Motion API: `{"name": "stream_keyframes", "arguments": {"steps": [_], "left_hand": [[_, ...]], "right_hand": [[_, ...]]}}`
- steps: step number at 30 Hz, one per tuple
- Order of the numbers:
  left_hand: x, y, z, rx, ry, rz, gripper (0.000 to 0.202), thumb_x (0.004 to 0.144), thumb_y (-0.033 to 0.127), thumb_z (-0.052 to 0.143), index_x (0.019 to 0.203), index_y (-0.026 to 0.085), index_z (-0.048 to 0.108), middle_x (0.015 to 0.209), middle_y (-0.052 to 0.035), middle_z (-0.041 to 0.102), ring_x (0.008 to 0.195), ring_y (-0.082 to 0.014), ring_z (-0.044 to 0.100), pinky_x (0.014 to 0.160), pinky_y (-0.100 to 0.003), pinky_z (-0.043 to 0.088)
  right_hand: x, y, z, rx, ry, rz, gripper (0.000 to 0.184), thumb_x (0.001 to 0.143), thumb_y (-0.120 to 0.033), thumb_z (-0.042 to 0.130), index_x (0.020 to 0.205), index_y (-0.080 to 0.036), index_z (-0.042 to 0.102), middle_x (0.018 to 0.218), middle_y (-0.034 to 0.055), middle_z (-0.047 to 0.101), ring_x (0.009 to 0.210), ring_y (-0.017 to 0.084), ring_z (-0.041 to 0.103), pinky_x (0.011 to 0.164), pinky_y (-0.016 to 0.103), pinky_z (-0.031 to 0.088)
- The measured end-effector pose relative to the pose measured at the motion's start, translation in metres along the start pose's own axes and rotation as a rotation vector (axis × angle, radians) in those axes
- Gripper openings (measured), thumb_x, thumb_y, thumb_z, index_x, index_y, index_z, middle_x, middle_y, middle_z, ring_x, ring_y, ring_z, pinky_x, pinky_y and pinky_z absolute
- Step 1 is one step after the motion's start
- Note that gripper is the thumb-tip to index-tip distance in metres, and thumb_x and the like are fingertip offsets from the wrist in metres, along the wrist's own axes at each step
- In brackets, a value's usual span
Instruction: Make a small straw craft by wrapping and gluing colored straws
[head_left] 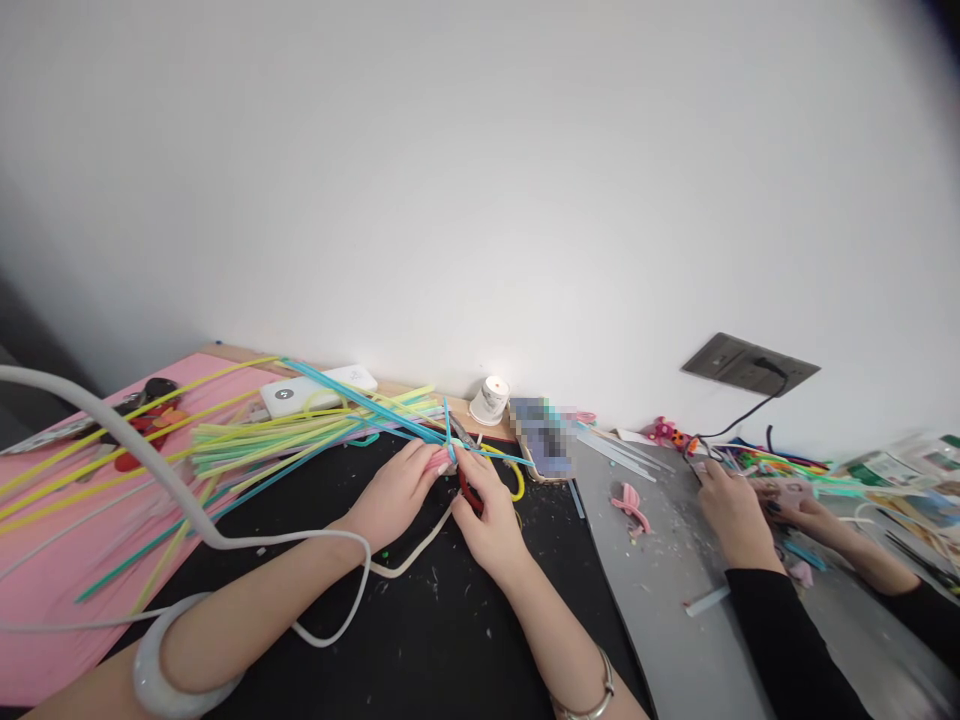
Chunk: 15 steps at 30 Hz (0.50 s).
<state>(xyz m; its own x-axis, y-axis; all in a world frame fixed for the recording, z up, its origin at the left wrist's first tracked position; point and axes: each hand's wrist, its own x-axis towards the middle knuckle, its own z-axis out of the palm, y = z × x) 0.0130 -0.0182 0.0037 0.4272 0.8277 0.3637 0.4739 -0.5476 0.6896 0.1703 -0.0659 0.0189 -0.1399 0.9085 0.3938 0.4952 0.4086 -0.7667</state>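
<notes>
At the middle of the black mat (420,640), my two hands meet over a small pink fuzzy piece (438,460) with light blue pipe cleaners (448,425) crossing it. My left hand (397,490) is closed around the pink piece. My right hand (486,510) has its fingers pinched at the blue pipe cleaners, right against the left. A red-handled tool with grey metal jaws (465,432) shows at the right hand's fingers, partly hidden; whether it is held or lies behind them I cannot tell.
Yellow, green and blue pipe cleaners (255,445) spread leftward over a pink sheet (225,385). A white power bank (319,390), paper cup (490,402) and phone (541,440) stand along the wall. A white cable (150,455) loops over my left forearm. At right, a co-worker's hands (739,515) work.
</notes>
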Motion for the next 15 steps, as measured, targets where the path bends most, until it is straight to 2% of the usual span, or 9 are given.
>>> {"name": "stream_keyframes", "arguments": {"steps": [5,15], "left_hand": [[-0.0002,-0.0007,0.0,0.01,0.004,-0.003,0.024,0.095,0.027,0.035,0.099,0.02,0.057,0.097,-0.0068,0.057,0.092,-0.0213,0.056,0.086,-0.038,0.049],[-0.0002,-0.0001,-0.0008,0.019,-0.011,-0.014,0.025,0.095,0.026,0.033,0.098,0.02,0.057,0.097,-0.0072,0.057,0.092,-0.0214,0.056,0.086,-0.038,0.048]], "right_hand": [[-0.0003,-0.0005,0.0008,-0.002,-0.018,-0.019,0.063,0.074,-0.006,0.049,0.134,-0.026,0.051,0.133,0.0048,0.056,0.127,0.023,0.046,0.108,0.044,0.036],[-0.0002,-0.001,-0.0002,-0.025,-0.03,-0.033,0.061,0.074,-0.007,0.049,0.132,-0.022,0.053,0.129,0.0069,0.058,0.123,0.023,0.048,0.106,0.042,0.038]]}}
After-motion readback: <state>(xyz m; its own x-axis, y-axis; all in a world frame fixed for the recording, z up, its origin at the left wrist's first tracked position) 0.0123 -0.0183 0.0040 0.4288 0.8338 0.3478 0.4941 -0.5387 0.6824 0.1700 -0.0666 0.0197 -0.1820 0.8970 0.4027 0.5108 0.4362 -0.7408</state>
